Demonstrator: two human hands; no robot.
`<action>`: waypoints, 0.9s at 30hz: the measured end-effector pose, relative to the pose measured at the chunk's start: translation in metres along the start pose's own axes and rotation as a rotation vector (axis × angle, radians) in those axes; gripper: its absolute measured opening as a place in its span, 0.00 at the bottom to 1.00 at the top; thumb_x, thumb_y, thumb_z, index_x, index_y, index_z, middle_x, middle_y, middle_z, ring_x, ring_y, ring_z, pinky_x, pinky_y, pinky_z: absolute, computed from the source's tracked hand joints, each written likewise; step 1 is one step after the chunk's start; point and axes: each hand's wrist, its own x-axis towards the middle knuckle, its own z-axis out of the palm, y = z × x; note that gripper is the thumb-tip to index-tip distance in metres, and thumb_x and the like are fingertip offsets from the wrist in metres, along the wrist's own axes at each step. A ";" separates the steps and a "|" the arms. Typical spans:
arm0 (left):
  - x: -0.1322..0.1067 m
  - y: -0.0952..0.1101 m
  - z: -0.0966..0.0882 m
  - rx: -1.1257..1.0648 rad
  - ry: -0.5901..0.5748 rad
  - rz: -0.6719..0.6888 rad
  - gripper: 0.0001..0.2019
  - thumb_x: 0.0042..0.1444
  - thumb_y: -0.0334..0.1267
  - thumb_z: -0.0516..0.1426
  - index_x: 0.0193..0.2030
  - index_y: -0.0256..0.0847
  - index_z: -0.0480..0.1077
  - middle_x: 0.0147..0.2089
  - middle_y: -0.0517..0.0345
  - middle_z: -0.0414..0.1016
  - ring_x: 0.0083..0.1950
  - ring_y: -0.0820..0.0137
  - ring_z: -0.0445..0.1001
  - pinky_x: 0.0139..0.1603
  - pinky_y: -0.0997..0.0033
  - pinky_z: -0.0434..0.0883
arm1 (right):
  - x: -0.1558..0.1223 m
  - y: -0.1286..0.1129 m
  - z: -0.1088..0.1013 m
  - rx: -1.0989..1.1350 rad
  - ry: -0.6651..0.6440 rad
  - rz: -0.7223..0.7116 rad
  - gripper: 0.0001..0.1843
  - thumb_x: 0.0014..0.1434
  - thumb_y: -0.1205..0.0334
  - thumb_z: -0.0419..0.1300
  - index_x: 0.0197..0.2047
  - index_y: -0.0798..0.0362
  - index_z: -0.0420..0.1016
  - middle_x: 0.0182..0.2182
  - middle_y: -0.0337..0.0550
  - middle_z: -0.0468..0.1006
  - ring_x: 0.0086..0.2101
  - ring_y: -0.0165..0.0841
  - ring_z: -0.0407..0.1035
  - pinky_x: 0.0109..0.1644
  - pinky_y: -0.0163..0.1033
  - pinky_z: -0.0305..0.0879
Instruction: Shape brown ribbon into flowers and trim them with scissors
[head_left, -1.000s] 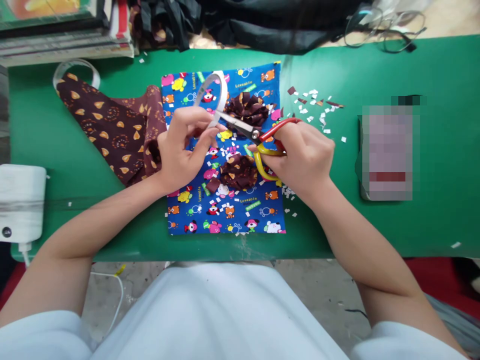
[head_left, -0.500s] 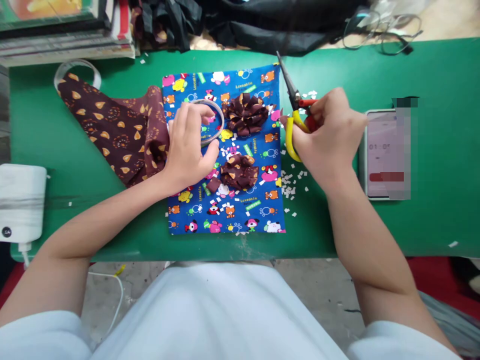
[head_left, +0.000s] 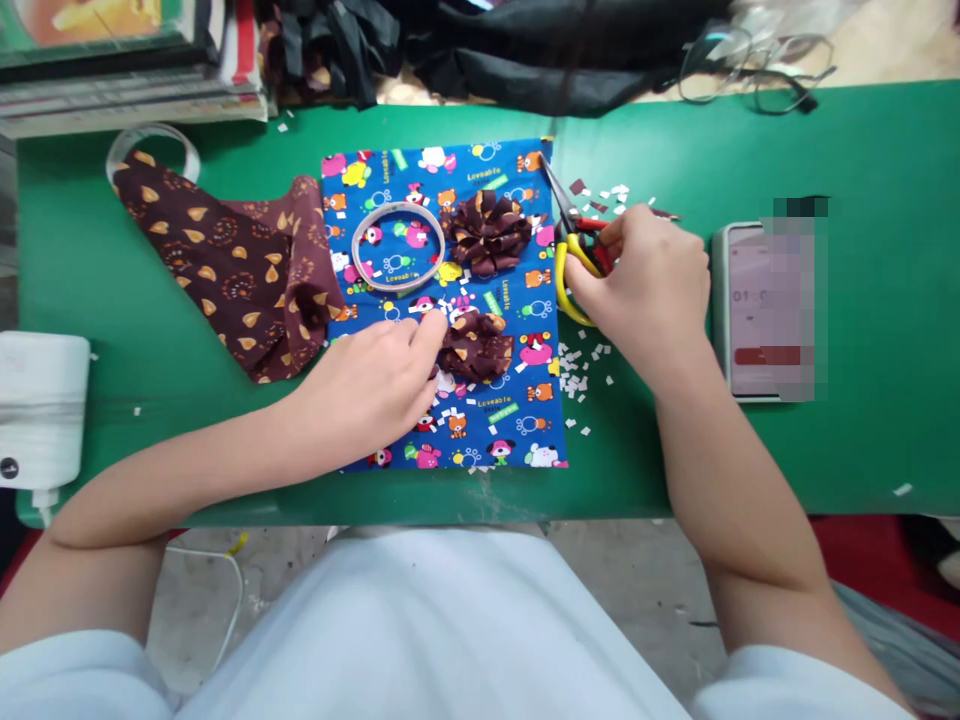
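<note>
My right hand (head_left: 649,300) is closed round the handles of scissors (head_left: 574,250) with yellow and red grips, at the right edge of a blue cartoon-print cloth (head_left: 491,435). The blades point up and left over the cloth. My left hand (head_left: 379,385) is closed at the left edge of the lower brown fabric flower (head_left: 480,347), its fingertips partly hidden. A second brown flower (head_left: 491,233) lies above it. To its left lies a roll of clear tape (head_left: 361,258). Printed brown fabric (head_left: 229,255) is spread farther left.
Pale scraps (head_left: 576,375) lie on the green table (head_left: 885,300). A phone (head_left: 765,310) is at right, a white power bank (head_left: 41,405) at left. Books (head_left: 135,95), black cloth (head_left: 517,60) and glasses (head_left: 757,75) are at the back.
My left hand has let go of the tape roll and moved down to the lower flower. The scissors have moved down and slightly left in my right hand.
</note>
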 end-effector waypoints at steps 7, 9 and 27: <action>0.011 -0.022 -0.002 -0.296 0.063 0.058 0.08 0.56 0.36 0.53 0.43 0.39 0.64 0.29 0.59 0.69 0.29 0.70 0.70 0.27 0.71 0.64 | -0.004 0.006 0.003 0.026 0.088 -0.107 0.12 0.56 0.51 0.58 0.37 0.51 0.64 0.36 0.51 0.72 0.42 0.46 0.69 0.40 0.49 0.64; 0.018 -0.029 0.002 -0.468 0.224 0.100 0.09 0.53 0.37 0.58 0.40 0.40 0.65 0.28 0.61 0.68 0.29 0.70 0.71 0.30 0.70 0.67 | -0.003 0.005 0.004 0.084 0.161 -0.164 0.12 0.56 0.53 0.59 0.36 0.52 0.64 0.36 0.52 0.72 0.41 0.45 0.68 0.42 0.50 0.64; 0.030 -0.005 0.028 -0.949 0.596 0.169 0.16 0.53 0.37 0.62 0.48 0.43 0.64 0.40 0.58 0.73 0.41 0.70 0.78 0.41 0.70 0.80 | -0.047 -0.051 0.001 0.709 0.124 -0.492 0.07 0.58 0.61 0.59 0.28 0.49 0.71 0.27 0.39 0.76 0.30 0.33 0.69 0.38 0.43 0.67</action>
